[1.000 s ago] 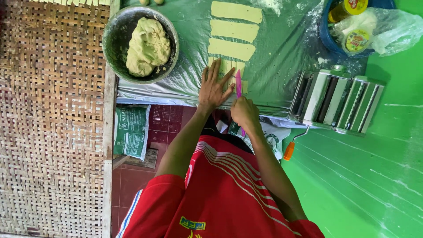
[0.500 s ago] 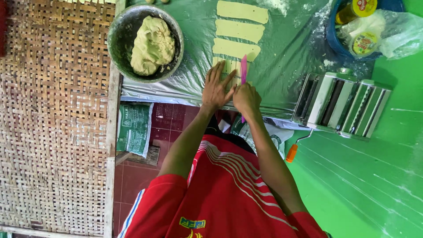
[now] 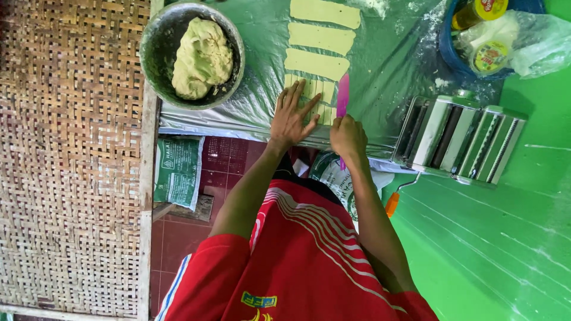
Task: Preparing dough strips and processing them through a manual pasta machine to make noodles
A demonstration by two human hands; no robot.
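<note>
Left hand (image 3: 291, 116) splayed flat on pale dough sheet (image 3: 315, 98); right hand (image 3: 348, 137) clamped on pink plastic cutter (image 3: 343, 95). Keep your strokes parallel.

**Knife nears the strip's end**

A second ago the left hand (image 3: 290, 116) lay spread over the near dough strip (image 3: 314, 98), hiding most of it, with the pink knife (image 3: 343, 95) beside its fingers. Now the hand sits further left on the strip, baring a row of narrow cut pieces beside the fingertips. The right hand (image 3: 348, 135) has carried the knife rightward to the strip's far end, and the two hands are further apart.
</note>
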